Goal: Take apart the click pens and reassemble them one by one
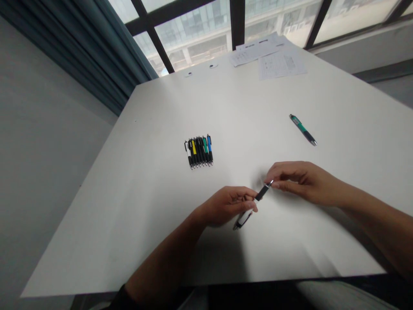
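A white table (pixel 129 202) is filling the view, with a large window (pixel 193 30) beyond it and printed papers (pixel 274 58) lying at the far edge. The left hand (pixel 227 206) and right hand (pixel 301 183) are meeting over the table's near half, both closed on a black-and-white retractable pen (pixel 245 216). The left fingers (pixel 245 193) are curling around its middle, while the right fingertips (pixel 268 184) are pinching its metal-tipped end. Farther up the table, a tight row of colored pens (pixel 198 151) is lying side by side, and a single green pen (pixel 302 129) is lying apart from it.
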A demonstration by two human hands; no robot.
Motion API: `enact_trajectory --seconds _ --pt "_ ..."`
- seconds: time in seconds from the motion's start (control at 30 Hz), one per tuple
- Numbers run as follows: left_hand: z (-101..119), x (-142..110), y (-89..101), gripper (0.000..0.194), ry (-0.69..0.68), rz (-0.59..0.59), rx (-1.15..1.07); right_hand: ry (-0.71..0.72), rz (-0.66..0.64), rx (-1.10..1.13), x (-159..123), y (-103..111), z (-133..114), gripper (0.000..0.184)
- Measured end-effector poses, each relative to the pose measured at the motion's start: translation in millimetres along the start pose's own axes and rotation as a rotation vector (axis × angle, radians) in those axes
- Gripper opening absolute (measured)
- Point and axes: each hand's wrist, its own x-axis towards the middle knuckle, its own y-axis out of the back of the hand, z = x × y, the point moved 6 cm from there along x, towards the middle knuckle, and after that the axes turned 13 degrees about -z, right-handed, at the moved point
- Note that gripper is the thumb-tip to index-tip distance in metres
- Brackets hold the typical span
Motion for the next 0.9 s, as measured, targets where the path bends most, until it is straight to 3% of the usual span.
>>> enact_trajectory --seconds 0.23,0.43,0.67,0.77,0.9 --pt "2.3 1.0 -1.1 0.027 0.043 -0.006 0.006 0.014 -0.045 -0.148 1.6 -3.9 -1.9 0.023" --pt "4.6 1.6 -2.1 0.031 0.062 -0.008 0.034 0.016 -0.094 -0.243 3.8 -8.0 -0.1 0.047" --pt "2.1 1.0 -0.8 0.032 0.045 -0.01 0.012 -0.071 -0.076 -0.09 -0.2 -3.1 -0.5 0.025" --pt "2.7 1.1 -0.3 0.03 0.044 -0.017 0.028 -0.063 -0.092 -0.139 1.6 -5.5 1.0 0.038" --pt "3.9 1.3 0.8 0.031 0.039 -0.006 0.013 -0.037 -0.061 -0.084 1.2 -3.9 0.2 0.03"
